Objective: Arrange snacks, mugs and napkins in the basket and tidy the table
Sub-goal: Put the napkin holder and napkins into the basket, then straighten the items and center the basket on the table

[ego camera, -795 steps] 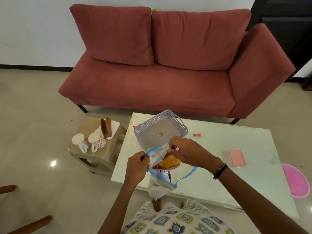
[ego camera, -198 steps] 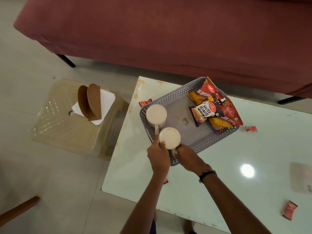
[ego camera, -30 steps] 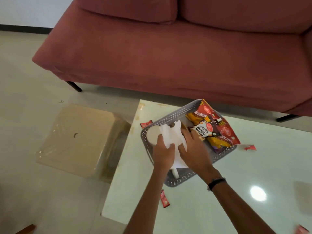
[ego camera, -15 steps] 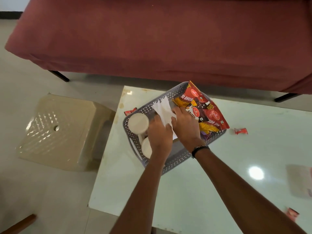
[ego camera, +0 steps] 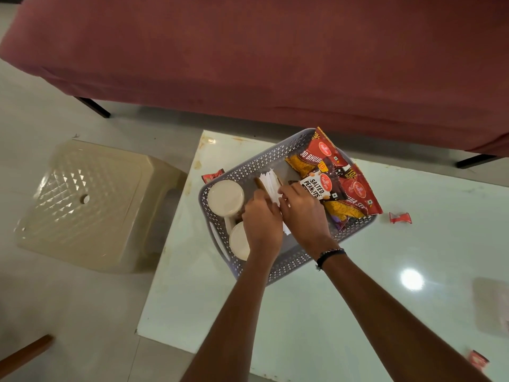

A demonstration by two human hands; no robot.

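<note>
1. Head view shows a long dark red fabric sofa (ego camera: 275, 56) across the whole top, standing on thin black legs behind everything else.
2. Next in size is the pale green glossy tabletop (ego camera: 344, 312), with a bright lamp reflection on its right part.
3. On the floor to the left of it stands a beige plastic stool (ego camera: 91, 205) with a diamond pattern and a small round hole in its seat.
4. A grey perforated plastic basket (ego camera: 242, 172) sits on the far left part of the tabletop, turned at an angle.
5. Red and yellow snack packets (ego camera: 355, 188) lie in the right half of the basket, one overhanging the far rim; a white "Salted Peanuts" packet (ego camera: 314, 186) lies on top of them.
6. Two white mugs (ego camera: 225, 198) stand upside down in the left part of the basket, one nearer than the other.
7. The left hand (ego camera: 261, 224) and the right hand (ego camera: 303, 213) meet in the middle of the basket; their fingers are curled around a stack of white paper napkins (ego camera: 271, 186) that stands on edge in a brown holder (ego camera: 259, 183), between the mugs and the packets.
8. Small red wrappers (ego camera: 399, 217) lie on the tabletop: one right of the basket, one behind its left corner, one near the right edge.
</note>
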